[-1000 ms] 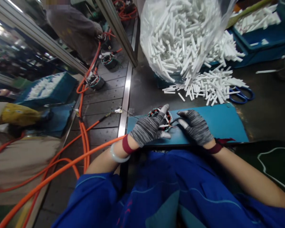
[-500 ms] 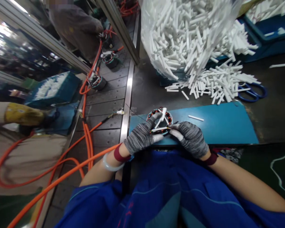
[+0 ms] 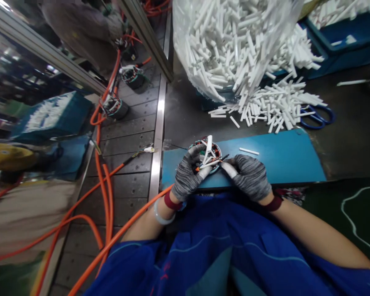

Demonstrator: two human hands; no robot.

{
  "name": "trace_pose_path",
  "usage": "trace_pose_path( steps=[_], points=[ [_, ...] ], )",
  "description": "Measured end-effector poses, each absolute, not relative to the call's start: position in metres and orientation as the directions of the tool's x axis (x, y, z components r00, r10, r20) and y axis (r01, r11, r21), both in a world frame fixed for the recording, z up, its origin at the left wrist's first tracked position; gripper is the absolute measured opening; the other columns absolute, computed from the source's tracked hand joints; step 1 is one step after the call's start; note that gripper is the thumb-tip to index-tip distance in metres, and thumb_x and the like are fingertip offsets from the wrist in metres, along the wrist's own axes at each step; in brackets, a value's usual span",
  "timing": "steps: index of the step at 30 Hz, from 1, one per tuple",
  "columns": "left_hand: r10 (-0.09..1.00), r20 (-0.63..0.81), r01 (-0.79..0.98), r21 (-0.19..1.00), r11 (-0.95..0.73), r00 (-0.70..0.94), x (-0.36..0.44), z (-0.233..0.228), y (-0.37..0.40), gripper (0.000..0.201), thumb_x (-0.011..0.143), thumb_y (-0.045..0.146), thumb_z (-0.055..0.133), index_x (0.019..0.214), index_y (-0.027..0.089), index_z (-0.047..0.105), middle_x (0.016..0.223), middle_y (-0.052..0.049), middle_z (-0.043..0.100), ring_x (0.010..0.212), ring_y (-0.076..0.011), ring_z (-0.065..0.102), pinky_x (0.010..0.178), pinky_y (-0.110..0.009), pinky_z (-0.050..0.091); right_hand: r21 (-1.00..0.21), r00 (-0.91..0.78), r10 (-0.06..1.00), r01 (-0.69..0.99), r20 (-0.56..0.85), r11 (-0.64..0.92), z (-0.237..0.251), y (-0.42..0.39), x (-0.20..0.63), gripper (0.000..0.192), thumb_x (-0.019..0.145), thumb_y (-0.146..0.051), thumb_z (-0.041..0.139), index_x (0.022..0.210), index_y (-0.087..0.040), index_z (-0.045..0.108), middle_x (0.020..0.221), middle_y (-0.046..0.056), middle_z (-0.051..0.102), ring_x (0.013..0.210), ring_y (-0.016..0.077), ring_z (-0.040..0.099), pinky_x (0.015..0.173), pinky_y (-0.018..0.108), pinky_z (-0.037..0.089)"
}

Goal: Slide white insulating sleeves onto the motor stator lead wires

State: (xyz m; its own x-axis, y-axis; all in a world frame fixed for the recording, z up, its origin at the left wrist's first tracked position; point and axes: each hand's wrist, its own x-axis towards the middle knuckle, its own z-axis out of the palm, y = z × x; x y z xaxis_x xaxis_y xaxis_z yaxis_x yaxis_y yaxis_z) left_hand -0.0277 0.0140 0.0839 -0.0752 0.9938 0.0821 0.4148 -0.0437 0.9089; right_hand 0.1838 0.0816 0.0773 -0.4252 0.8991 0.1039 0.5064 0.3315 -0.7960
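A round motor stator (image 3: 217,150) with red and black windings sits at the left of the blue mat, between my gloved hands. White sleeves stand on its leads. My left hand (image 3: 188,174) curls at its near-left side, thumb and fingers closed on a thin white sleeve (image 3: 213,163). An orange wire tip (image 3: 197,169) shows at the sleeve's left end. My right hand (image 3: 251,176) pinches at the sleeve's other end, by the stator's right edge, on what looks like a thin wire. A dark lead tip (image 3: 225,157) sticks out there. The fingertips partly cover the details.
One loose white sleeve (image 3: 249,151) lies on the blue mat (image 3: 290,160). Behind are a plastic bag (image 3: 185,53) of sleeves, a loose pile (image 3: 274,102) and blue scissors (image 3: 319,117). To the left, orange cables (image 3: 109,205) and several stators line a slatted conveyor (image 3: 138,135); a co-worker's yellow sleeve (image 3: 9,158) shows.
The view has shifted slightly. My left hand has turned more upright around the stator, and an orange wire tip now shows at the sleeve's left end. My right hand still pinches at the right.
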Motion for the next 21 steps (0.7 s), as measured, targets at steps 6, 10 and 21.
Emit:
trace_pose_path(
  steps=[6,10,21],
  points=[
    [0.995,0.045,0.307,0.952,-0.015,-0.092,-0.029,0.088,0.01,0.064,0.093,0.036,0.071,0.148,0.024,0.04,0.122,-0.011,0.074,0.111,-0.025,0.075,0.101,-0.045,0.062,-0.662,-0.39,0.904,0.634,0.173,0.4,0.065,0.132,0.221,0.045,0.093,-0.059,0.067,0.112,-0.02,0.078,0.116,0.016,0.077,0.108,0.0348,0.069,0.101,0.055,0.051],
    [0.984,0.111,0.258,0.963,-0.072,-0.138,-0.026,0.081,0.012,0.06,0.093,0.031,0.072,0.145,0.024,0.043,0.114,-0.008,0.076,0.107,-0.0229,0.076,0.099,-0.042,0.063,-0.559,-0.495,0.833,0.63,0.247,0.539,0.058,0.144,0.226,0.028,0.097,-0.042,0.064,0.099,-0.019,0.078,0.116,0.017,0.077,0.109,0.0353,0.069,0.103,0.057,0.05],
    [0.962,0.199,0.2,0.967,-0.16,-0.19,-0.026,0.079,0.013,0.062,0.089,0.031,0.081,0.142,0.024,0.05,0.108,-0.005,0.078,0.097,-0.0208,0.078,0.086,-0.033,0.065,-0.81,-0.65,0.658,0.108,0.381,0.576,0.1,0.13,0.183,0.017,0.095,-0.034,0.069,0.105,-0.023,0.078,0.097,0.005,0.081,0.09,0.0232,0.073,0.087,0.04,0.056]
  ],
)
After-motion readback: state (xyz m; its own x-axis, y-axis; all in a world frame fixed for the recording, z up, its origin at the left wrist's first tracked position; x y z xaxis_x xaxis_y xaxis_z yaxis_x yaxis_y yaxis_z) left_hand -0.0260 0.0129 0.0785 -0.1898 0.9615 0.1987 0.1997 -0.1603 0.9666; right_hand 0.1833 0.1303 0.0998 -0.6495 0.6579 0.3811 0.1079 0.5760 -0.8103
